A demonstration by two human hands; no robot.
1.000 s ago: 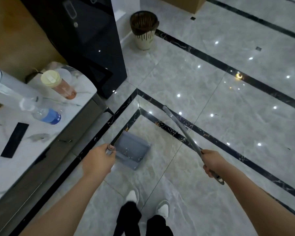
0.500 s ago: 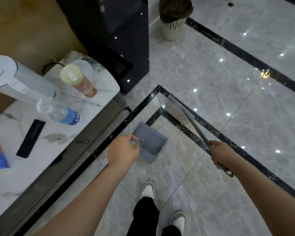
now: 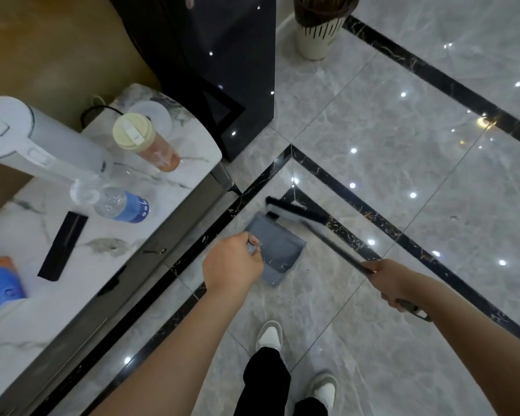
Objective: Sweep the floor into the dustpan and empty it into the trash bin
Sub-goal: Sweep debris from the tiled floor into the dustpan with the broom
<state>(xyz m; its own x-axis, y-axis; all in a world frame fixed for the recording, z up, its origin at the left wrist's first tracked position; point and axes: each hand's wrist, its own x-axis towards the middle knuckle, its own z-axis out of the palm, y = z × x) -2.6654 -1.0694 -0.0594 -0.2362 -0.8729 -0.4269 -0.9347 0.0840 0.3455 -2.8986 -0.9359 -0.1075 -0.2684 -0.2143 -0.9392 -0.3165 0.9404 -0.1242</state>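
Dustpan (image 3: 278, 250) sits grey on the marble floor (image 3: 403, 163) just ahead of the person's 2 shoes, directly under the left hand (image 3: 233, 264), whose fingers curl round the top of its upright handle. Broom (image 3: 294, 213) bristles touch the dustpan's far edge, and its shaft slants back to the right hand (image 3: 394, 283), wrapped round the grip with the arm stretched forward. Trash bin (image 3: 320, 28) stands well apart at the top, beside the black cabinet (image 3: 222, 55).

Open floor (image 3: 403, 175) spreads to the right. On the left, the table (image 3: 150, 232) edge stands close beside the dustpan (image 3: 278, 250); the dark cabinet (image 3: 222, 70) and trash bin (image 3: 318, 28) block the far side.
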